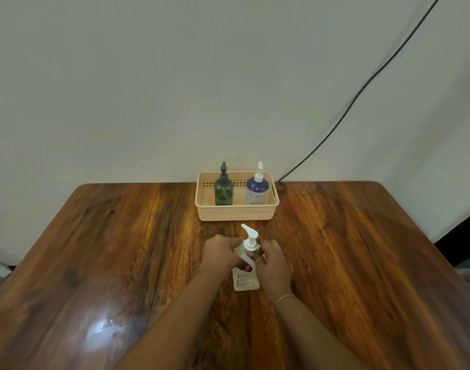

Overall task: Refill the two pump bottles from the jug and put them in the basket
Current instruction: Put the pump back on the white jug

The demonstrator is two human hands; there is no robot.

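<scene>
Now your left hand (220, 251) curls round the shoulder of the white plastic jug (246, 283), and your right hand (272, 264) pinches its neck just under the white pump head (249, 233). The jug stands upright on the brown wooden table (121, 236), near the peach plastic basket (236, 215) where the dark green pump bottle (223, 192) and the blue and white pump bottle (257, 192) stand. I judge it heavy if full, with smooth, slippery walls; take it by the moulded handle. Its label is blurred.
</scene>
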